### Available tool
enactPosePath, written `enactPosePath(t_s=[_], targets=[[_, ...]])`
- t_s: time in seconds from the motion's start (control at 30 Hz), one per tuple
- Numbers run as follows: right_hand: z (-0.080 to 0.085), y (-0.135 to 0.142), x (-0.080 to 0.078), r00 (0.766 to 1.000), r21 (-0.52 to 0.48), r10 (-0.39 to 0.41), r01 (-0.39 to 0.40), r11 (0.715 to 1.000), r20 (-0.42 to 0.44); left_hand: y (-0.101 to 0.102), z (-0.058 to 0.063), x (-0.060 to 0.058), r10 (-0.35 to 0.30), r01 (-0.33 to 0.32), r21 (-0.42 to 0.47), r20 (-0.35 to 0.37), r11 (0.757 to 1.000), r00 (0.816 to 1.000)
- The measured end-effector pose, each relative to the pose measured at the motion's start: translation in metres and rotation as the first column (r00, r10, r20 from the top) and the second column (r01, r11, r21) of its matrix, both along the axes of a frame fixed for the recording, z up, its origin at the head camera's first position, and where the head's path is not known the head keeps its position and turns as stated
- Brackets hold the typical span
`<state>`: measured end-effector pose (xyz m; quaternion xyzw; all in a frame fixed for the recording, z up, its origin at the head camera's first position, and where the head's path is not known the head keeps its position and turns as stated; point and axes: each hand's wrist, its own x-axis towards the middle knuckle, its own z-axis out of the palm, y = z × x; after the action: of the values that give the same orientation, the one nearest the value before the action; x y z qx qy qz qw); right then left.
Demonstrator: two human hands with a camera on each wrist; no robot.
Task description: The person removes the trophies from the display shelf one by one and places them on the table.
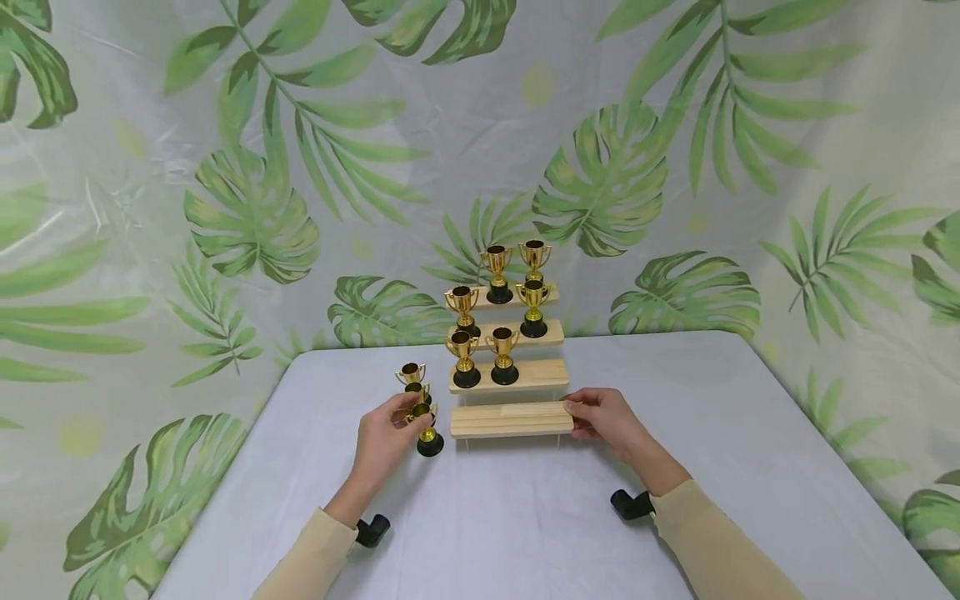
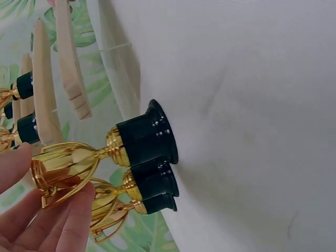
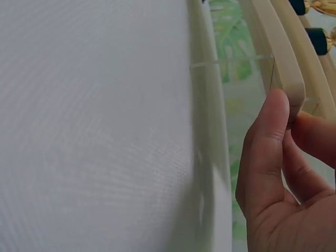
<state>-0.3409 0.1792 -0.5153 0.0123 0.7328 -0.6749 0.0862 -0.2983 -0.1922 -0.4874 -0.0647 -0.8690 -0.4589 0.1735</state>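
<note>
My left hand (image 1: 384, 442) grips a small gold trophy cup (image 1: 429, 439) by its bowl, thumb on one side and fingers on the other. Its black base is down at the white table; whether it touches is hard to tell. Two more trophies (image 1: 411, 374) stand close behind it, partly hidden in the head view. With thumb and fingers, my right hand (image 1: 603, 421) pinches the right end of the lowest wooden step (image 1: 510, 420) of a tiered display stand. In the right wrist view, the fingertips meet the step's rounded corner (image 3: 294, 89).
On the stand's upper three steps stand several gold trophies (image 1: 504, 354), two per step. Thin clear supports (image 1: 558, 439) hold up the lowest step. The white-covered table (image 1: 510, 525) ends at a leaf-patterned curtain (image 1: 465, 125).
</note>
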Motion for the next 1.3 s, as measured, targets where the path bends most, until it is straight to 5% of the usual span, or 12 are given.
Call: enactPosePath(t_s=[0.53, 0.93, 1.17, 1.3], targets=[[0.007, 0.001, 0.001, 1.0, 0.076, 0.005, -0.006, 0.997, 0.011, 0.008, 0.05, -0.002, -0.088, 0.093, 0.045, -0.102, 0.995, 0.991], [0.017, -0.004, 0.006, 0.999, 0.103, 0.039, -0.039, 0.994, 0.004, 0.015, 0.083, -0.021, -0.102, 0.105, 0.011, -0.15, 0.994, 0.983], [0.015, -0.007, -0.001, 0.999, 0.089, 0.042, -0.04, 0.995, -0.014, 0.023, 0.1, -0.04, -0.173, 0.171, -0.026, -0.145, 0.985, 0.974], [0.008, -0.005, 0.006, 1.0, 0.106, 0.029, -0.028, 0.994, -0.003, 0.032, 0.1, -0.045, -0.212, 0.208, -0.045, -0.112, 0.977, 0.971]])
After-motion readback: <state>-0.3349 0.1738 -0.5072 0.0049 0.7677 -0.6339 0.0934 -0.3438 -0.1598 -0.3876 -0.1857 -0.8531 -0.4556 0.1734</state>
